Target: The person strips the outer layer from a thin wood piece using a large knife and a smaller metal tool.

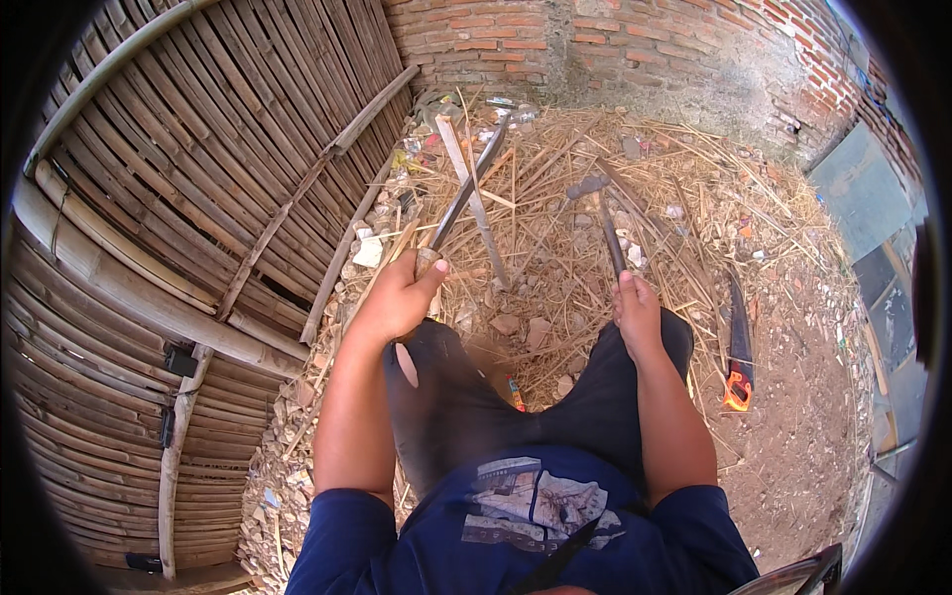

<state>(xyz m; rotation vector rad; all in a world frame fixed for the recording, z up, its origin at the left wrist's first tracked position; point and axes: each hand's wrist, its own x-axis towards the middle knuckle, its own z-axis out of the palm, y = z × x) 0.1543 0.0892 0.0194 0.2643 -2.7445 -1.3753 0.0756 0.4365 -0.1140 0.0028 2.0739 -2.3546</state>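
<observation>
My left hand (pixel 405 296) is closed round the wooden handle of a machete (pixel 461 204), whose long dark blade points forward and slightly right. A pale flat strip of wood (pixel 474 194) crosses the blade in this view; I cannot tell whether the two touch. In my right hand (pixel 638 309) is a hammer (pixel 611 230), gripped by its dark shaft, with its head (pixel 588 186) at the far end. Both tools are held out over the ground ahead of my knees, apart from each other.
To the right lies a handsaw (pixel 739 342) with an orange handle. Straw and split sticks (pixel 555 183) litter the ground, mixed with stones (pixel 538 330). A bamboo slat wall (pixel 198 188) stands at left, a brick wall (pixel 645 50) ahead, and grey-blue panels (pixel 861 193) at far right.
</observation>
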